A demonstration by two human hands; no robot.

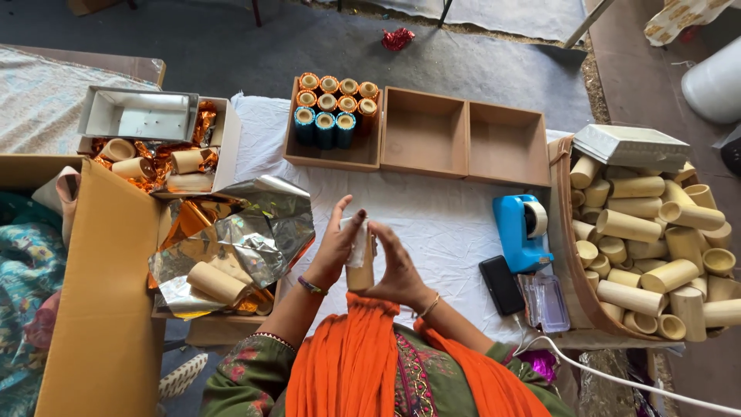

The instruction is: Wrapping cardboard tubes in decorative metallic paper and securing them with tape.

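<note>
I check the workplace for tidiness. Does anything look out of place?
Yes. A crumpled red foil scrap lies alone on the grey floor beyond the table, far from the foil sheets at the left.

A tube (360, 262) stands upright between the left hand (334, 245) and right hand (395, 266), over the cloth-covered table (440, 224). Behind lie three trays (421, 131), the leftmost holding finished tubes (333, 104). Right: tape dispenser (521, 230), phone (502, 284), basket of tubes (656, 247). Left: foil sheets (247, 232)

Soft, even daylight fills the scene, with only faint shadows. Glare flashes off the crumpled silver foil (262, 232). Focus is sharp centrally; the edges bend with wide-angle distortion.
</note>
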